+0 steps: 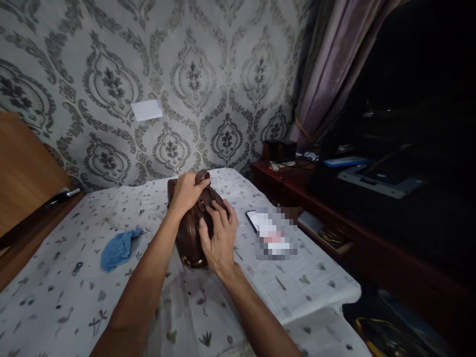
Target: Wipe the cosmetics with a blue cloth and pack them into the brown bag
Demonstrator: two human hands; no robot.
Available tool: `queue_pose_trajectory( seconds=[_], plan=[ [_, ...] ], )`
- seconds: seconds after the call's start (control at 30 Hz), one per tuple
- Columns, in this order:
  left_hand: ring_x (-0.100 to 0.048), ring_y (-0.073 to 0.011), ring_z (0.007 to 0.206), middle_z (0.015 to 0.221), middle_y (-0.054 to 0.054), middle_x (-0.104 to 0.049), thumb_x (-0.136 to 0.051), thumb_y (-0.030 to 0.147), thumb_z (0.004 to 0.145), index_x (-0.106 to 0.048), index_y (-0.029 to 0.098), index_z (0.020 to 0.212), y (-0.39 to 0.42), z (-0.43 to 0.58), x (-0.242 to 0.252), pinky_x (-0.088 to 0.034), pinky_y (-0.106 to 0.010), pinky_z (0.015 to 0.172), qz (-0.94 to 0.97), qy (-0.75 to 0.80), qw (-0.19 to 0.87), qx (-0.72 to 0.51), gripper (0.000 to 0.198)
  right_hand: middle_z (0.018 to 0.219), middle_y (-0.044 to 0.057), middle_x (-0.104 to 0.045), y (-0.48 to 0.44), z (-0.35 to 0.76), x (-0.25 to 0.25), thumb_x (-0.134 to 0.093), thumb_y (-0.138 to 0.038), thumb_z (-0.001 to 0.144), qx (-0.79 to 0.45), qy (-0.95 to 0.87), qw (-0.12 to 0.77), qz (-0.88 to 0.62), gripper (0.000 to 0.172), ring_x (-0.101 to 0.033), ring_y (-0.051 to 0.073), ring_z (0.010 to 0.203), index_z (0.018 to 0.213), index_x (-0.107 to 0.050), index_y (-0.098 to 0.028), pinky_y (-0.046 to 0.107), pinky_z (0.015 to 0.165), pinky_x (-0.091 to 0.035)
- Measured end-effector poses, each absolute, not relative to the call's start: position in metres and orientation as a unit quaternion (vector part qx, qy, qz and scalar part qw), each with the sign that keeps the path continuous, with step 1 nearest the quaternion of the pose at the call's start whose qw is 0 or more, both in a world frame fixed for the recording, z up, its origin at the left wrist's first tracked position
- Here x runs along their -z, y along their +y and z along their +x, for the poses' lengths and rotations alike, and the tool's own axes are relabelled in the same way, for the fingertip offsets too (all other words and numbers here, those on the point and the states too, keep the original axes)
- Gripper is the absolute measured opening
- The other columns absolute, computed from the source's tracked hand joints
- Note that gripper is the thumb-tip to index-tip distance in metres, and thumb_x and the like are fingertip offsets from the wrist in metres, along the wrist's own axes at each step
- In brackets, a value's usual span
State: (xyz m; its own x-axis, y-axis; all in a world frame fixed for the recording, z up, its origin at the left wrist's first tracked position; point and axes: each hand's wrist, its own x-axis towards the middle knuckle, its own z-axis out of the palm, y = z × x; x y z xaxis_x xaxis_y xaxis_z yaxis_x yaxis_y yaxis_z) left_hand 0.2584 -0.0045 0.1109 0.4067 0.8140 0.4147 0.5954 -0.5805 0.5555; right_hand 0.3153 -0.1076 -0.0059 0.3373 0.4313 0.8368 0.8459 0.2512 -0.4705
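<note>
A dark brown leather bag (190, 235) with a gold-coloured zip lies on the patterned white sheet in the middle of the view. My left hand (187, 192) is closed on its far end, the thumb against the short handle (203, 175); some of its fingers are hidden. Across the bag's right side rests my right hand (220, 233), open, its fingers spread over the leather. To the left of the bag lies a crumpled blue cloth (118, 249), touched by neither hand. A phone (265, 224), partly blurred out, is to the right of my right hand.
Patterned wallpaper (193, 74) with a small white card (147, 110) rises behind the sheet (308, 282). A wooden board (28, 168) borders the left. At right stand a dark red desk (282, 179) with an open drawer (327, 238) and a purple curtain (330, 74).
</note>
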Motion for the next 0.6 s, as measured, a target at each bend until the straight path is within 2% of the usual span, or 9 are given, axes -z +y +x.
queue_pose_trajectory(
  seconds=[0.13,0.33,0.43,0.53,0.6],
  plan=[
    [-0.046,-0.0132,0.062,0.057,0.004,-0.048,-0.062,0.03,0.082,-0.047,0.019,0.056,-0.011,0.256,-0.112,-0.031,-0.026,0.06,0.83,0.391,0.202,-0.343,0.032,0.129,0.014,-0.064,-0.108,0.316,0.004,-0.046,-0.025,0.099,0.167,-0.549,0.575,-0.583,0.026,-0.039,0.031,0.138,0.119,-0.061,-0.016,0.056,0.113,-0.038],
    [-0.045,-0.0124,0.063,0.061,0.004,-0.051,-0.062,0.031,0.081,-0.055,0.017,0.063,-0.015,0.252,-0.107,-0.033,-0.024,0.059,0.848,0.317,0.27,-0.327,0.024,0.135,0.012,-0.062,-0.108,0.315,0.003,-0.046,-0.026,0.098,0.148,-0.544,0.582,-0.587,0.029,-0.038,0.03,0.14,0.123,-0.06,-0.019,0.058,0.114,-0.035],
    [-0.048,-0.0129,0.063,0.062,0.003,-0.053,-0.061,0.032,0.083,-0.057,0.016,0.064,-0.014,0.251,-0.104,-0.035,-0.024,0.059,0.848,0.319,0.265,-0.331,0.025,0.134,0.013,-0.062,-0.108,0.316,0.004,-0.047,-0.027,0.098,0.148,-0.544,0.584,-0.584,0.03,-0.039,0.031,0.14,0.122,-0.061,-0.018,0.058,0.114,-0.036],
    [-0.057,-0.0159,0.071,0.072,0.0,-0.064,-0.061,0.033,0.085,-0.065,0.016,0.076,-0.011,0.243,-0.103,-0.043,-0.026,0.067,0.847,0.326,0.238,-0.347,0.02,0.131,0.013,-0.064,-0.107,0.318,0.005,-0.048,-0.028,0.098,0.154,-0.544,0.587,-0.58,0.029,-0.04,0.03,0.139,0.121,-0.061,-0.018,0.057,0.114,-0.037],
    [-0.064,-0.019,0.086,0.091,-0.003,-0.072,-0.064,0.031,0.084,-0.07,0.017,0.093,-0.01,0.232,-0.104,-0.047,-0.029,0.08,0.848,0.325,0.211,-0.361,0.018,0.13,0.013,-0.064,-0.107,0.318,0.005,-0.049,-0.028,0.097,0.159,-0.546,0.588,-0.575,0.029,-0.041,0.03,0.139,0.121,-0.061,-0.018,0.057,0.114,-0.038]
  ],
)
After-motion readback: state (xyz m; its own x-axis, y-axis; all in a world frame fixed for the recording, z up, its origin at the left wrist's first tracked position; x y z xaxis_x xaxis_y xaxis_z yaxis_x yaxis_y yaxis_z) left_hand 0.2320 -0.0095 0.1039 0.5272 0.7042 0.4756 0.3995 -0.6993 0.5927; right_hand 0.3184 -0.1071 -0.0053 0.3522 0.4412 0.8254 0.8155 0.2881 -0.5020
